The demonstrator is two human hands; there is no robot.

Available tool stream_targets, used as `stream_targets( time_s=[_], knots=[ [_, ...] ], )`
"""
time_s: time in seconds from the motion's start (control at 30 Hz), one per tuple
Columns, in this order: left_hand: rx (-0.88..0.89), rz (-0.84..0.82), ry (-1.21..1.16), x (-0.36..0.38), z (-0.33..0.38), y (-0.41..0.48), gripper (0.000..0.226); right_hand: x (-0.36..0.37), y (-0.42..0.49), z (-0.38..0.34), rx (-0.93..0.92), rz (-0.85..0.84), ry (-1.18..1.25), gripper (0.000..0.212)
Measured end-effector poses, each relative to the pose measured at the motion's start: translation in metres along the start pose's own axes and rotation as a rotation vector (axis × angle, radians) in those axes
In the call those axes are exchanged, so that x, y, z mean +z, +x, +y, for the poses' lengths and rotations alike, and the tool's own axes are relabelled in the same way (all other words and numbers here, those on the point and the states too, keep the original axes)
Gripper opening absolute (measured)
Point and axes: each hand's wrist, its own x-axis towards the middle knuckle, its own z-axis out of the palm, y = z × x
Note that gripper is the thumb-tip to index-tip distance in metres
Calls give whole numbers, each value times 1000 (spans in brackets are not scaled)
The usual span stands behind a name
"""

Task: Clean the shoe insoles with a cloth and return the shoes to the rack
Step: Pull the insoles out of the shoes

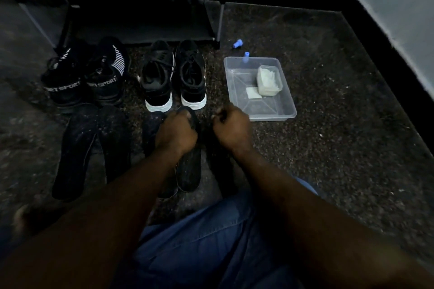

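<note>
Insole (pixel 188 171) is lying lengthwise behind the left grip (pixel 176 131) clutching its far end; right grip (pixel 231 125) is hovering curled alongside, contents unclear.

Clear plastic tray (pixel 272 117) on speckled floor (pixel 340 112), two blue caps (pixel 237 44) nearby, grey wall (pixel 399 19)

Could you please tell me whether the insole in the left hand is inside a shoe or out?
Out: the insole lies bare before the white-soled shoes, its far end gripped by the left hand.
</note>
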Motion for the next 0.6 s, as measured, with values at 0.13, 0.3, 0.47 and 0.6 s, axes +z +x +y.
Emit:
stream_targets(
  time_s=[0.13, 0.3, 0.47, 0.6],
  knots=[
    [-58, 30, 39, 2, 5, 21, 45, -24, 46, 14, 3, 62, -64, 13],
    [-99, 55, 82, 4, -5, 36, 49, -40, 88, 33, 35, 120, -160, 20],
    [6, 39, 123, 15, -16, 51, 53, -49, 110, 51, 58, 116, -288, 37],
    [-26, 59, 94, 22, -15, 56, 63, -52, 122, 63, 137, 8, -383, 56]
  ],
)
